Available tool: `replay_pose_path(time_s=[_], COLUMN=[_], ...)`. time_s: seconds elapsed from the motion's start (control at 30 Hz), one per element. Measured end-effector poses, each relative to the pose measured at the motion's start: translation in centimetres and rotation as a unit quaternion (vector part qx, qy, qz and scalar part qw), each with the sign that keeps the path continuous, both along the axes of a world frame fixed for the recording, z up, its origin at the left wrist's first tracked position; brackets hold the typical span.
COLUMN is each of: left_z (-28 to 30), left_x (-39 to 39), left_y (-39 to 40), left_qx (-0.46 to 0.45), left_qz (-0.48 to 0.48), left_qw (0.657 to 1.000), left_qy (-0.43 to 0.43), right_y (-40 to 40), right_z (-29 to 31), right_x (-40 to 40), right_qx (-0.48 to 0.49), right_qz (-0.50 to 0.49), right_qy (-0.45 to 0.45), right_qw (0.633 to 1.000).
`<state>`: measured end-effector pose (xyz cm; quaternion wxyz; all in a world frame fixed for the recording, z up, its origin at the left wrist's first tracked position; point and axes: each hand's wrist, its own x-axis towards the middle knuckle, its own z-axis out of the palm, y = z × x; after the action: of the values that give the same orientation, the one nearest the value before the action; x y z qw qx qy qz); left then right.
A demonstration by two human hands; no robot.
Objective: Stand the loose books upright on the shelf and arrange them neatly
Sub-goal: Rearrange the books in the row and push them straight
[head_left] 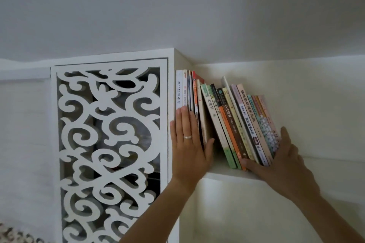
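Observation:
A row of several books stands on the top white shelf (225, 176). The leftmost books (184, 89) are nearly upright against the shelf's left wall. The books further right (237, 122) lean to the left, tops tilted toward the upright ones. My left hand (187, 144), wearing a ring, lies flat with fingers apart on the spines of the upright books. My right hand (284, 162) cups the bottom and right side of the leaning group, thumb up along the last pink book (269, 122), fingers under the spines at the shelf edge.
A white carved fretwork panel (110, 144) fills the cabinet front to the left of the shelf. The shelf runs on to the right (325, 162) beyond the books. A lower compartment (246, 213) opens beneath. White wall rises above.

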<state>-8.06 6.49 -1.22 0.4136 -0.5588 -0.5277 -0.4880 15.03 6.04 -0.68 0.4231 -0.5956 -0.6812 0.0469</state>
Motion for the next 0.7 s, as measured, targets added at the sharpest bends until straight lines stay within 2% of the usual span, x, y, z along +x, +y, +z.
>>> replay_pose_path(time_s=[0.27,0.5,0.7], left_z=[0.0,-0.1,-0.2], left_x=[-0.1,-0.4,-0.5], left_y=[0.1,0.2,0.1], left_qx=[0.031,0.032,0.034], left_qz=[-0.054,-0.048,-0.063], left_qw=[0.998,0.998,0.997], left_qy=[-0.003,0.03,0.017], right_y=[0.1,0.0,0.6], right_z=[0.6,0.7,2.2], right_x=[-0.8,-0.5,1.6], right_qx=[-0.018,-0.016,-0.039], right_qz=[-0.005,-0.007,0.066], right_qy=[0.012,-0.003,0.018], right_qw=[1.0,1.0,0.997])
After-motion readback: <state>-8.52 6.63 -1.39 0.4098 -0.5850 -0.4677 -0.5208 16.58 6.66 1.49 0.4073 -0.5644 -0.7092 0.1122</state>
